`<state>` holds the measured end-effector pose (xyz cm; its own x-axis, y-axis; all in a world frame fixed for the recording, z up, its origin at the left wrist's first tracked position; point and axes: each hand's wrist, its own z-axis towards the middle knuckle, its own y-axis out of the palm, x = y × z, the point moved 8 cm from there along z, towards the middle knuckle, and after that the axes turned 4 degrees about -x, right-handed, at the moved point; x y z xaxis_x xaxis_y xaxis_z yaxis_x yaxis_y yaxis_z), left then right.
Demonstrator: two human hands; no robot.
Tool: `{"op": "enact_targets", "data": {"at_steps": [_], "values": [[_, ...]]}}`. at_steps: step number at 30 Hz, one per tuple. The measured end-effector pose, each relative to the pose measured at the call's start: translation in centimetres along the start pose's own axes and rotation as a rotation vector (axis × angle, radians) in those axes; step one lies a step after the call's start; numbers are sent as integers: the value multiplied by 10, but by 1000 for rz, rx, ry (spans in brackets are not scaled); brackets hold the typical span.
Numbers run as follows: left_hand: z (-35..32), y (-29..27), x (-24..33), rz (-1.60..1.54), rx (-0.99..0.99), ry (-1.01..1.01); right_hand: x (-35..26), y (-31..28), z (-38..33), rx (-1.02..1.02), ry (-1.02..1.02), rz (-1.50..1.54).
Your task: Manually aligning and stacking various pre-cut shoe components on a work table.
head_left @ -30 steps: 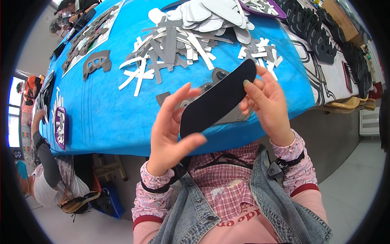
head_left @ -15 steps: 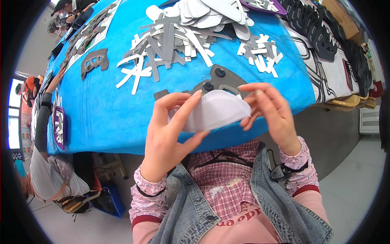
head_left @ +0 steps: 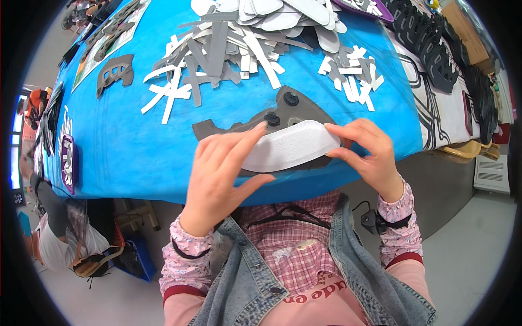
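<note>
Over the near edge of a tabletop draped in bright blue cloth, we look down at two bare hands holding a white, oval, insole-shaped piece level between them. Our left hand has its fingers spread, the index lying along the top of the piece's left end and the thumb pressing up from beneath. Our right hand pinches the piece's right end between thumb and fingertips, so both hands are closed on it. Directly behind it, a dark grey cut-out part with two round black studs lies flat on the blue cloth. Farther back, loose white and grey strips lie heaped in a tangle, with a smaller scatter of white strips to the right and a stack of pale sole shapes at the far edge. A grey cut-out lies alone toward the left. Along the right side, rows of black shaped pieces rest on a white sheet printed with black outlines. Below us are pink floral cuffs, a denim vest and a checked shirt. Pale grey floor shows under the tabletop, and at lower left another person sits low beside it.
</note>
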<state>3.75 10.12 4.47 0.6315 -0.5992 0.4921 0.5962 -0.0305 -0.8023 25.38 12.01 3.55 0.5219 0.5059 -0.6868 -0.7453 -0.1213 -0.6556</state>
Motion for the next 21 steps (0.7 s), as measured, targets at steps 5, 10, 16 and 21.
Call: {"op": "enact_targets", "data": {"at_steps": [5,10,16,21], "values": [[-31,-12,-34,16,94,-180,13,8,3,-46,73,170],[-31,-6,-39,-74,31,-239,8,11,3,-60,118,251],[-25,-5,-35,-160,-20,-175,3,2,-9,22,104,218],[-17,-1,-29,-13,9,-160,8,-2,-6,-57,122,48]]}}
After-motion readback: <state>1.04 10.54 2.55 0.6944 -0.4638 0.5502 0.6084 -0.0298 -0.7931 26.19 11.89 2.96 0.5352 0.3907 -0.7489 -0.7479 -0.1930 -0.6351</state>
